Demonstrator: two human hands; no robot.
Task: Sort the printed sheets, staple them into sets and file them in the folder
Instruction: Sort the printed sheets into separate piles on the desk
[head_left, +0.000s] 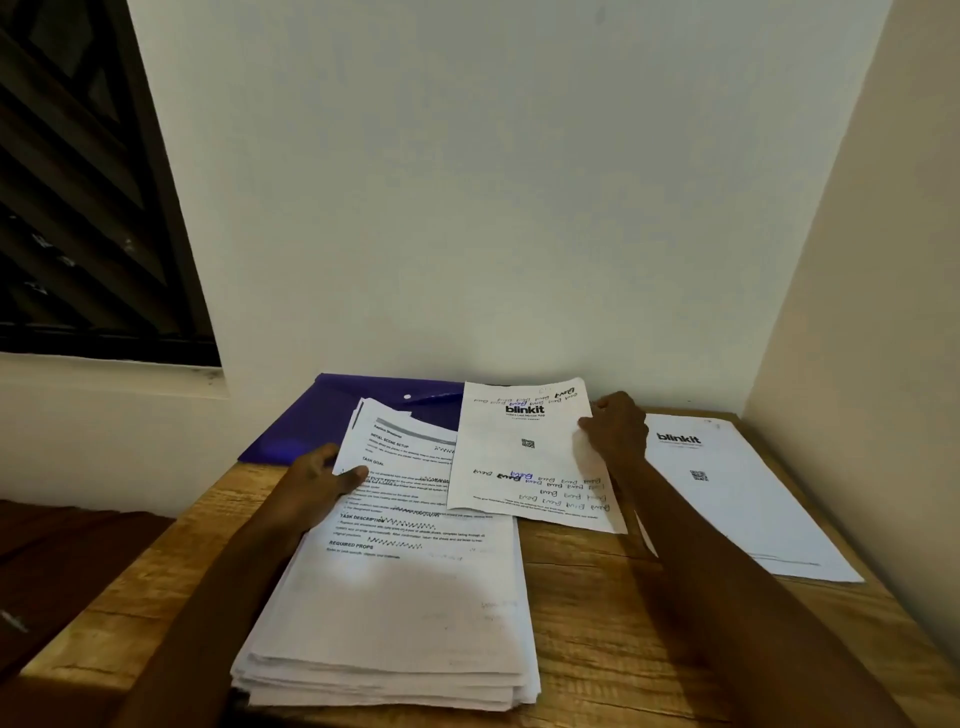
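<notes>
A thick stack of printed sheets (400, 597) lies on the wooden table (597, 597) in front of me. My left hand (322, 480) grips the stack's upper left edge, thumb on the top page. My right hand (615, 428) pinches the right edge of a single "blinkit" sheet (524, 457) with handwriting on it, held just above the stack's upper right corner. A purple plastic folder (322, 421) with a snap button lies behind the stack against the wall, partly covered by the papers. Another "blinkit" sheet (737, 499) lies flat at the right of the table.
White walls close off the back and the right side of the table. A dark window (78, 208) with a grille is at the upper left. A brown surface (62, 561) sits lower, left of the table.
</notes>
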